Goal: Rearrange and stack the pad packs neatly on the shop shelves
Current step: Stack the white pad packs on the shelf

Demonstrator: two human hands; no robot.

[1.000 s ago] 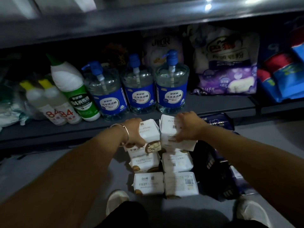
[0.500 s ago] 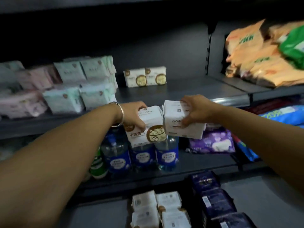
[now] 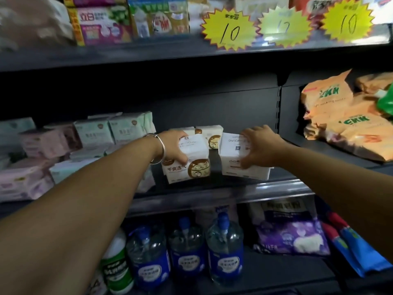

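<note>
Both packs have come up to the middle shelf (image 3: 223,191) since half a second ago. Left hand (image 3: 173,146) grips the left pack (image 3: 189,165) round its top corner; right hand (image 3: 258,145) clasps the right pack (image 3: 236,158) across its face. Each sits at or just above the shelf, in front of two matching packs (image 3: 209,134) at the back; contact unclear. Judged light, soft, slippery film wrap: hold by the sides, gently. Bare shelf right of the right pack up to the orange bags (image 3: 340,124); pastel packs (image 3: 93,137) crowd the left.
</note>
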